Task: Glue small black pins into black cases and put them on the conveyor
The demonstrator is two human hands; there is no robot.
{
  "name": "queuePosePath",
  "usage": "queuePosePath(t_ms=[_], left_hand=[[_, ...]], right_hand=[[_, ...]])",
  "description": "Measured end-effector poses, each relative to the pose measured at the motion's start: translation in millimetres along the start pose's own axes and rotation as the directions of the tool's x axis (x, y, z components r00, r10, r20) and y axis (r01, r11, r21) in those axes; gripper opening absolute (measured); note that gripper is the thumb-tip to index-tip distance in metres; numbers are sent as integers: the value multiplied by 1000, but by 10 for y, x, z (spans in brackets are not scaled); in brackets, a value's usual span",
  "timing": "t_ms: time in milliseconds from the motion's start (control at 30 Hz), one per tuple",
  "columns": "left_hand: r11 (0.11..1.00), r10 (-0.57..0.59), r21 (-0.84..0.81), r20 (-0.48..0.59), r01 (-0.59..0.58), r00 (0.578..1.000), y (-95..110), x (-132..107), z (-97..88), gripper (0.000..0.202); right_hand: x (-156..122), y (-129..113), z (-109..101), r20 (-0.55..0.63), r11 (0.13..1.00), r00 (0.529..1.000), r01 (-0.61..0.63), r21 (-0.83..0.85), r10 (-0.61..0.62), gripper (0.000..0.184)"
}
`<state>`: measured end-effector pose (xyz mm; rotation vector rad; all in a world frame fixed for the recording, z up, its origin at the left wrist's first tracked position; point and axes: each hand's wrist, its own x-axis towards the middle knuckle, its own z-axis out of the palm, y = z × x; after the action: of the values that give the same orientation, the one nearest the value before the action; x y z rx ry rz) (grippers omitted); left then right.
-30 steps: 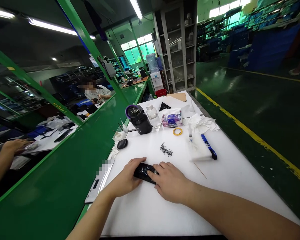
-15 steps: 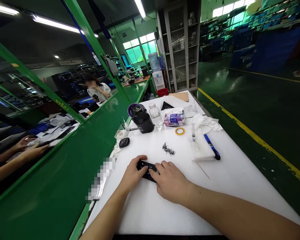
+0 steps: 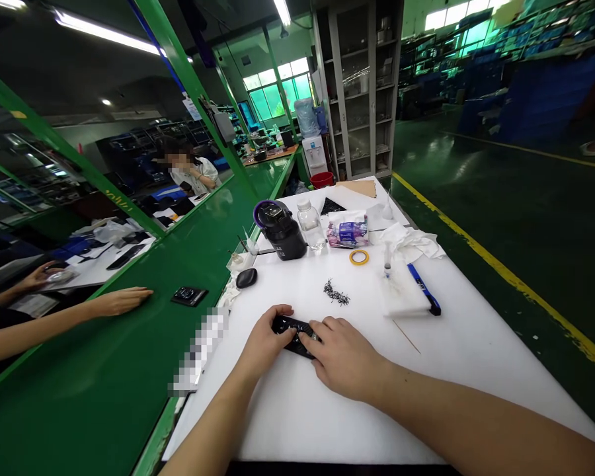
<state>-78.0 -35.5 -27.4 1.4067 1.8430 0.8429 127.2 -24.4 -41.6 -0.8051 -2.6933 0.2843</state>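
A flat, dark rectangular piece with a glossy top [image 3: 300, 348] lies on the white table between my hands; its exact kind I cannot make out. My left hand [image 3: 262, 344] grips its left end, with the thumb on top and fingers along the far edge. From the right, my right hand [image 3: 346, 357] holds the other end, its thumb pressed onto the upper face. Fingers cover much of the piece. Just beyond it sits a small pile of black scraps [image 3: 336, 292]. A thin brown stick [image 3: 406, 336] lies to the right of my right hand.
Farther back are a black jug [image 3: 285, 237], a clear bottle [image 3: 311, 228], a purple packet [image 3: 348, 231] and yellow tape [image 3: 359, 257]. A blue cutter [image 3: 423, 288] rests beside a white pad [image 3: 401, 301]. On the left stands a green ledge [image 3: 143, 350], with a co-worker's hand [image 3: 123, 301] over it.
A co-worker's arm has reached over the green ledge, where a black rectangular item now lies. My hands keep their hold on the dark piece, nearly unmoved. The view has shifted slightly.
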Motion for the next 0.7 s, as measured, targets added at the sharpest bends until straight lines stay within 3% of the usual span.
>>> queuePosePath(t_ms=[700], left_hand=[[999,-29,24,35,29,999,71,23,-40,41]], right_hand=[[11,-20,2,16,1000,1000,-14,-15,14,47]])
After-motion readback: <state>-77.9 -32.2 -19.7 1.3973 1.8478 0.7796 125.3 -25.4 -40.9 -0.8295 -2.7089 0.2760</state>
